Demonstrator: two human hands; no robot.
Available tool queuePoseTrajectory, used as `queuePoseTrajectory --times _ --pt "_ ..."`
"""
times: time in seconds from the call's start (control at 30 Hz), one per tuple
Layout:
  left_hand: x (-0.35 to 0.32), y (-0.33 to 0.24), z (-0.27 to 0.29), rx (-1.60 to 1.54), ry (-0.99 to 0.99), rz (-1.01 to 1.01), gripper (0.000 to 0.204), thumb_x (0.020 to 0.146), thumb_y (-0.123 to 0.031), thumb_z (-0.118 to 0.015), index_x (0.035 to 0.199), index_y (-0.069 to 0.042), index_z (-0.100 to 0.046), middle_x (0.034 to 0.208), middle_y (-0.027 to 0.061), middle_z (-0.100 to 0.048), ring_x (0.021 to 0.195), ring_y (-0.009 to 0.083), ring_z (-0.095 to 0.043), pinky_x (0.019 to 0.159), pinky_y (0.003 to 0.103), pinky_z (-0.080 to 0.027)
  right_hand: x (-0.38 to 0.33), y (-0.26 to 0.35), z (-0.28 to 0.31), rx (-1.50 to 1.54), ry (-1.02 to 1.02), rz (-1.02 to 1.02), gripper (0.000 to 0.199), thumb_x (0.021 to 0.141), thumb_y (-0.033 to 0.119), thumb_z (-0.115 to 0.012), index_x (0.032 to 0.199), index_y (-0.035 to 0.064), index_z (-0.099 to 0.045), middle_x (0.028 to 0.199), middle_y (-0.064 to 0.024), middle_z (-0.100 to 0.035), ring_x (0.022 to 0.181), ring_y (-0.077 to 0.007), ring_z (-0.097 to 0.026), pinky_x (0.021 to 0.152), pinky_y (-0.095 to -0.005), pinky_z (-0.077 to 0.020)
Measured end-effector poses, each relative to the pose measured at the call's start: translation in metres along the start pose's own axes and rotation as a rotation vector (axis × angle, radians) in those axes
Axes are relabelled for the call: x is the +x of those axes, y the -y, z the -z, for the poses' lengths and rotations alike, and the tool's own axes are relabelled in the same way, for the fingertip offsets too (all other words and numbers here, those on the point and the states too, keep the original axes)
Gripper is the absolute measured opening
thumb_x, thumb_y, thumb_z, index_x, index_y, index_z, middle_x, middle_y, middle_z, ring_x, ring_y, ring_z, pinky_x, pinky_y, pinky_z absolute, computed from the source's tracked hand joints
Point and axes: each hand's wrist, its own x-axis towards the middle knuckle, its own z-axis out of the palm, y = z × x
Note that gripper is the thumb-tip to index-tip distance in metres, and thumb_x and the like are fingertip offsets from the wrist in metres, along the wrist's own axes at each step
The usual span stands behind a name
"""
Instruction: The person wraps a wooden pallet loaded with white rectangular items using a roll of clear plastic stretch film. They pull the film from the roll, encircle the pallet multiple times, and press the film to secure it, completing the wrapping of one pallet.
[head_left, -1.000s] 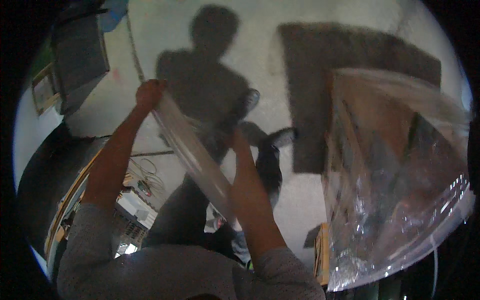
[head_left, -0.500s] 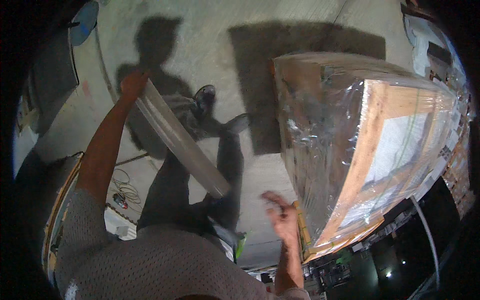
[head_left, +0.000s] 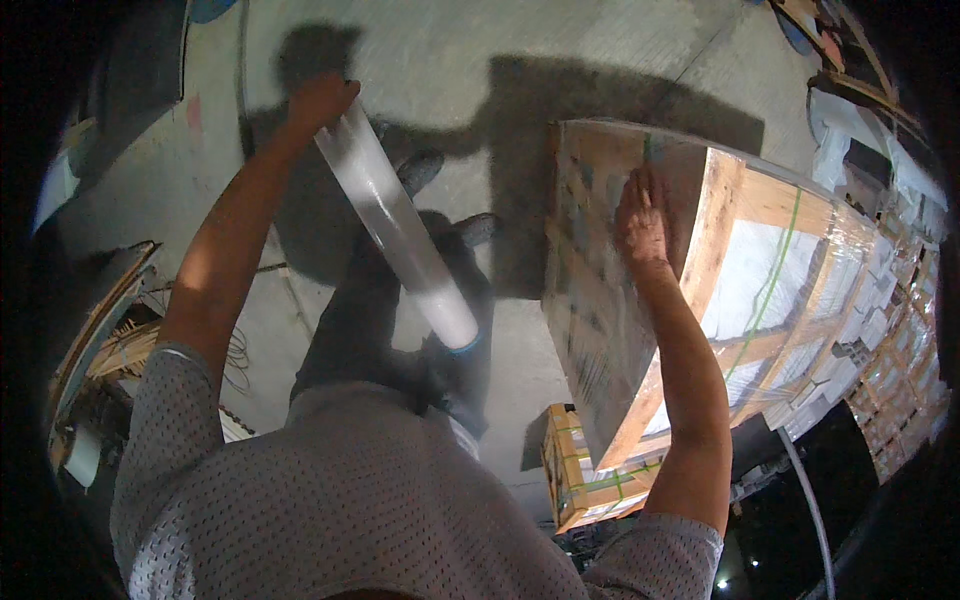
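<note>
My left hand (head_left: 322, 103) is closed around the upper end of a long roll of clear stretch wrap (head_left: 398, 225). The roll slants down to the right in front of my legs, its lower end free. My right hand (head_left: 642, 222) lies with fingers stretched out against the film-covered side of a tall wooden crate (head_left: 712, 205), close to its corner post. White sheeting and a green strap show between the crate's boards, and film shines over its faces. Whether film runs from the roll to the crate, I cannot tell.
A smaller strapped wooden crate (head_left: 565, 470) stands near the big one. Stacked wrapped goods (head_left: 905, 375) fill the far right, by a pale pole (head_left: 808, 500). At left, a wood-edged frame (head_left: 95, 345) stands near a coiled cable (head_left: 237, 360). My shoes (head_left: 420, 172) are on the concrete floor.
My right hand has risen from beside the crate's lower edge and now rests on its side. The left hand has moved up and right with the roll.
</note>
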Motion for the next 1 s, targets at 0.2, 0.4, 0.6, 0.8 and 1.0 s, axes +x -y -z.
queuePoseTrajectory --times 0.2,0.4,0.6,0.8,1.0 --pt "-0.019 0.010 0.011 -0.063 -0.040 -0.079 0.054 0.086 -0.047 -0.051 0.106 0.001 -0.064 0.111 0.0232 -0.064 0.103 0.0401 -0.062 0.088 0.048 -0.049 -0.109 0.043 -0.069 0.306 0.209 0.190 0.051 0.093 0.016 -0.044 0.137 -0.0094 -0.043 0.146 -0.0241 -0.039 0.138 -0.0367 -0.032 0.118 -0.0482 -0.0164" --pt "-0.037 0.030 0.036 -0.289 0.112 -0.170 0.059 0.076 -0.051 -0.061 0.094 0.005 -0.068 0.090 0.0228 -0.068 0.090 0.0331 -0.067 0.081 0.046 -0.050 -0.225 0.112 -0.146 0.076 0.219 0.129 0.051 0.094 0.008 -0.041 0.141 -0.0102 -0.037 0.149 -0.0222 -0.036 0.139 -0.0349 -0.032 0.116 -0.0454 -0.0241" --pt "-0.066 0.055 0.049 -0.394 0.173 -0.152 0.059 0.074 -0.048 -0.064 0.091 0.008 -0.067 0.084 0.0248 -0.067 0.082 0.0300 -0.066 0.077 0.046 -0.050 -0.349 0.155 -0.150 0.544 0.461 -0.062 0.045 0.094 0.013 -0.040 0.137 -0.0012 -0.046 0.144 -0.0192 -0.043 0.132 -0.0322 -0.041 0.109 -0.0413 -0.0340" --pt "-0.114 0.068 0.043 -0.452 0.039 -0.076 0.058 0.080 -0.043 -0.063 0.107 0.009 -0.061 0.100 0.0253 -0.065 0.090 0.0329 -0.064 0.079 0.047 -0.049 -0.288 0.171 -0.089 0.156 0.680 0.371 0.033 0.088 0.022 -0.052 0.118 0.0110 -0.063 0.132 -0.0152 -0.053 0.121 -0.0301 -0.051 0.102 -0.0444 -0.0400" --pt "-0.146 0.068 0.054 -0.657 0.119 0.115 0.058 0.085 -0.044 -0.063 0.112 0.007 -0.059 0.106 0.0255 -0.063 0.097 0.0328 -0.064 0.083 0.045 -0.049 -0.173 0.115 -0.112 0.316 -0.093 0.006 0.042 0.089 0.018 -0.049 0.126 -0.0027 -0.055 0.131 -0.0234 -0.053 0.127 -0.0372 -0.045 0.109 -0.0470 -0.0326"
